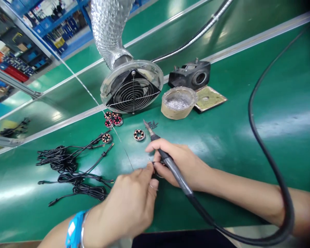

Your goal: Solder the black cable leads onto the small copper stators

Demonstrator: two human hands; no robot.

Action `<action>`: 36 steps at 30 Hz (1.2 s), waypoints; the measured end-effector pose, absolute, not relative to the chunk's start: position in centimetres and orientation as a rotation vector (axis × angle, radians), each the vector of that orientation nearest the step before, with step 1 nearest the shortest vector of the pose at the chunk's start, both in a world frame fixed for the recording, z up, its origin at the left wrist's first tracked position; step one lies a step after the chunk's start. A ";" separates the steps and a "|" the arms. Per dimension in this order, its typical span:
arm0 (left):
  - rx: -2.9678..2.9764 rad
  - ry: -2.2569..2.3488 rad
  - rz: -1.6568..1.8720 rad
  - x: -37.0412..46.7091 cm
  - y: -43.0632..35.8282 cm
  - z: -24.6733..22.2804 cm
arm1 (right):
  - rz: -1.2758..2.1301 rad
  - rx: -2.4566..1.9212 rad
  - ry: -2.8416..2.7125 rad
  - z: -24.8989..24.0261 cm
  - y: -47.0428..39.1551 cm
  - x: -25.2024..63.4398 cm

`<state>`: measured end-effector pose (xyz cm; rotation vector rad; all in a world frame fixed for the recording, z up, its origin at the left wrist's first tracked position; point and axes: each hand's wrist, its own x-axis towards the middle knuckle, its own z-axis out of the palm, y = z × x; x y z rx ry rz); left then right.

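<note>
My right hand [181, 162] is closed around a soldering iron [174, 170], whose tip points up and left over the green table. Its fingertips meet those of my left hand [131, 196], which pinches a small dark piece that is mostly hidden. A blue band [74, 230] circles my left wrist. Just left of the iron's tip lies a round coil part with copper windings [139, 135]. Short black pieces [153, 124] lie beside the tip. Another coil part [106, 138] sits near the cable ends, and several more [113, 119] are grouped behind it.
Bundles of black cables [64, 160] cover the left side. A fan hood [133, 91] on a silver duct hangs at the back centre. Behind the hands stand a round tub [179, 103], a sponge tray [209, 98] and a black holder [191, 75]. The iron's cord loops on the right.
</note>
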<state>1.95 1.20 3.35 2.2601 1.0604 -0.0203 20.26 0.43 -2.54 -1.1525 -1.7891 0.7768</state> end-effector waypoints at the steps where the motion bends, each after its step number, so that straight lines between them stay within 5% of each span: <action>1: 2.215 1.075 0.006 1.8 2.2 3.6 | 0.751 -1.133 -1.800 -2.5 0.4 20.4; 10: 2.143 1.473 0.283 2.3 8.4 0.9 | 0.770 -0.999 -1.766 -2.9 -0.2 22.4; 16: 2.188 1.163 0.175 2.5 7.7 0.7 | 0.506 -1.187 -1.859 -3.2 1.6 23.3; 36: 1.911 1.198 -0.016 2.1 6.6 1.0 | 0.622 -1.019 -2.030 -4.1 2.1 22.6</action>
